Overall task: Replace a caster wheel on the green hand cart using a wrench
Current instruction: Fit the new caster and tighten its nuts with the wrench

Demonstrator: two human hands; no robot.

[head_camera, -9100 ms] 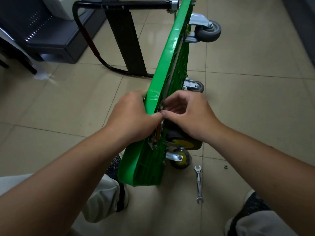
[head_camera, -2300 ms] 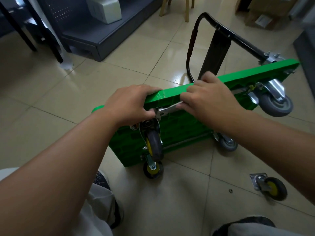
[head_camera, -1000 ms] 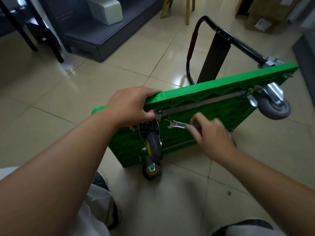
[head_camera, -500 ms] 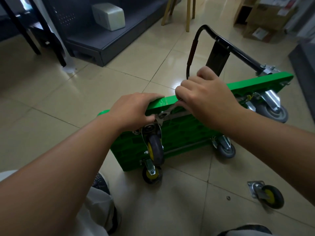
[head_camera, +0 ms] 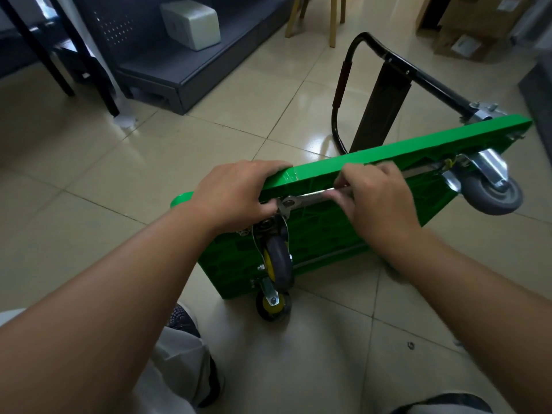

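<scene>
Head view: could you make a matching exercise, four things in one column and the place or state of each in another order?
1 wrench
2 left hand
3 grey caster
4 small metal piece

a loose on the floor
b held by the right hand
c grips the green cart at its edge
d mounted at the cart's far corner

Pairs: 1-b, 2-c, 3-d, 4-a

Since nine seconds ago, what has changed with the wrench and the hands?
The wrench, then lying on the floor, is now gripped by the right hand, its head at the mounting plate of the caster wheel; a second ago it was held lower, off the plate. The left hand still grips the green cart at its edge, and the cart still stands on its side.
</scene>
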